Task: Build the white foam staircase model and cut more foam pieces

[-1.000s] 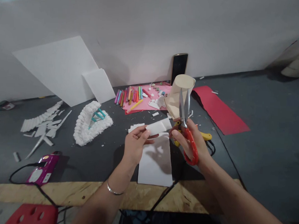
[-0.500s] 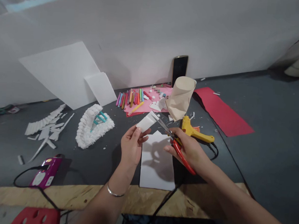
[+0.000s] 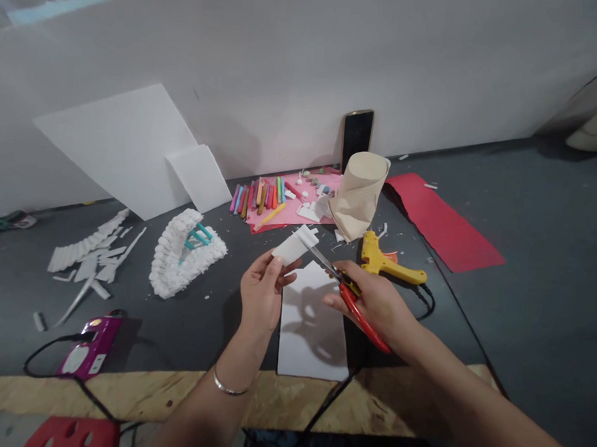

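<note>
One counter (image 3: 539, 216) under it all; white sheet (image 3: 312, 344) lies below and between the two sets of fingers, yellow glue gun (image 3: 401, 271) just beyond the right ones. It sits near enough that a wide swing of the right hand (image 3: 374, 301) could knock it. Right fingers are wrapped on the red-handled scissors (image 3: 366, 320), blades (image 3: 324, 258) reaching forward-left of them; can't tell the blade gap. Main risk: fingers of the left hand (image 3: 262, 288) pinch only the near end of the white piece (image 3: 288, 248), so the free end could bend or twist under the blades and leave a crooked edge; fingertips could get nicked if the blades run deep. Piece is held raised off the counter, far end past the left fingers, at the blade tips.
</note>
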Action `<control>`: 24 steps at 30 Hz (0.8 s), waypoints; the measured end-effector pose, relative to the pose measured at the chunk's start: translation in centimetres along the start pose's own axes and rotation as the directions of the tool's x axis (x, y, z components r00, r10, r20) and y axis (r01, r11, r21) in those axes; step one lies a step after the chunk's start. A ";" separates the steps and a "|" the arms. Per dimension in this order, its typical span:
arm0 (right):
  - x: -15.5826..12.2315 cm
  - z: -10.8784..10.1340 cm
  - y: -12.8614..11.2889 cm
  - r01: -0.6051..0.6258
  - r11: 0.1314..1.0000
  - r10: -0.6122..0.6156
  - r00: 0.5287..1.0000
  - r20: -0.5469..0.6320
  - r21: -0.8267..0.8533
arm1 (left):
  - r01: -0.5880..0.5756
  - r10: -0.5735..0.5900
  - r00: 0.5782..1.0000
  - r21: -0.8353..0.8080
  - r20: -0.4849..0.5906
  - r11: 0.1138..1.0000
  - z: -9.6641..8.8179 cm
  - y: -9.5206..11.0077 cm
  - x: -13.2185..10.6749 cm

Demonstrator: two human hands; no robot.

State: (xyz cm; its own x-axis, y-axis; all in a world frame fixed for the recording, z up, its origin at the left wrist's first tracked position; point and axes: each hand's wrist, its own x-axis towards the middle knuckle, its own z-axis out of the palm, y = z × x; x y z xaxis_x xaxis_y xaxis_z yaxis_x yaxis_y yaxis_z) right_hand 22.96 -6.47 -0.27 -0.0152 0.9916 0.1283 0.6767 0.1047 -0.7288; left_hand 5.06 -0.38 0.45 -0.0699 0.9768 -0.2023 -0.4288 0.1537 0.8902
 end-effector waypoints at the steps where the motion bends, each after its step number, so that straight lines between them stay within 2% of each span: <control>1: 0.0 0.0 0.0 -0.007 1.000 0.007 1.000 0.004 -0.009 | 0.000 0.000 1.000 -0.004 0.003 1.000 0.0 0.0 0.0; 5: 0.0 -0.1 0.0 -0.028 0.999 0.028 1.000 0.010 -0.026 | 0.002 -0.001 1.000 -0.019 0.020 1.000 -0.1 -0.1 0.1; 13: 0.0 0.3 0.5 0.009 1.000 -0.009 1.000 0.000 -0.022 | 0.019 -0.019 1.000 -0.020 0.015 1.000 -0.2 -0.2 0.2; 18: 0.1 0.3 0.5 -0.003 1.000 0.002 1.000 0.028 0.027 | 0.037 -0.037 0.999 -0.014 0.012 0.999 -0.3 -0.3 0.3; 24: 0.0 0.7 0.8 -0.005 0.994 0.005 1.000 0.001 0.109 | 0.056 -0.056 0.998 -0.020 0.011 0.998 -0.2 -0.3 0.5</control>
State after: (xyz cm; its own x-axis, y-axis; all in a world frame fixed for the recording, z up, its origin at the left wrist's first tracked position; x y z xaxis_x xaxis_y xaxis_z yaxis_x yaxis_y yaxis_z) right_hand 23.01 -6.32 -1.32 -0.0129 0.9922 0.1238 0.5921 0.1073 -0.7987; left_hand 4.94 0.05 0.00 -0.0357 0.9683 -0.2472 -0.4500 0.2053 0.8691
